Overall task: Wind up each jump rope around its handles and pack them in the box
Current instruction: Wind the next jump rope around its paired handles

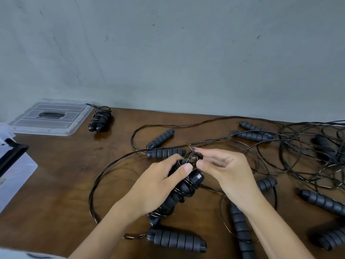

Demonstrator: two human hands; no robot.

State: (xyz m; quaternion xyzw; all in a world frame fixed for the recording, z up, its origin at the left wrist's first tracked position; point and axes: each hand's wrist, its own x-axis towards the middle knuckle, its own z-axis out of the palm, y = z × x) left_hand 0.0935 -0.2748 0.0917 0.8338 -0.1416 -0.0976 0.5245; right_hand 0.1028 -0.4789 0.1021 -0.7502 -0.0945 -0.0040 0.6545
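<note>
Black cord nearly wound on the handle pair point(183, 186), gripped by the left hand point(160, 184); the right hand point(224, 171) pinches its last loop. Beyond it lies one finished bundle point(99, 118) beside the box lid point(50, 116); loose ropes point(298, 156) remain rightward, none visibly packed.

A plain indoor workspace, not clearly a home or a workshop. A dark brown wooden table point(56, 184) stands against a bare, scuffed grey wall point(168, 53). A clear plastic storage-box lid point(50, 116) lies at the table's far left corner.
</note>
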